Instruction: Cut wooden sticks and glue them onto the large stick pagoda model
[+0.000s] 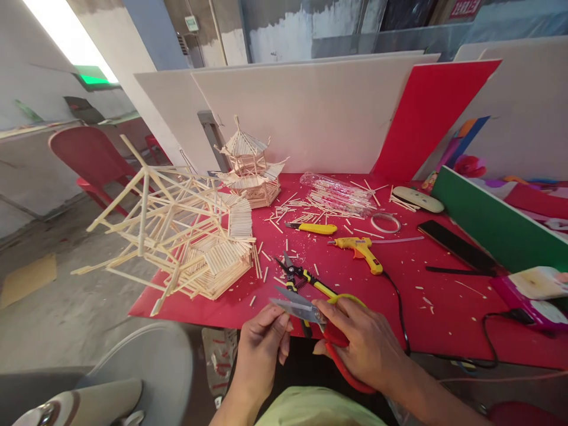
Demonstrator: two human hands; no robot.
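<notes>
My right hand (361, 343) is closed around the red handles of a pair of scissors (306, 310), whose open grey blades point left. My left hand (261, 343) is pinched just under the blades at the table's near edge; what it grips is too small to make out. A large tilted wooden stick frame with slatted roofs (186, 236) lies on the red table (377, 296) to the left. A smaller stick pagoda (251, 168) stands behind it. Yellow-handled pliers (302, 277) lie just beyond the scissors.
A yellow glue gun (361, 249) with a black cord, a yellow utility knife (313, 228), a bag of sticks (339, 195), a tape ring (386, 222) and a black phone (457, 245) lie on the table. White and red boards stand behind. A red chair (95, 157) is at left.
</notes>
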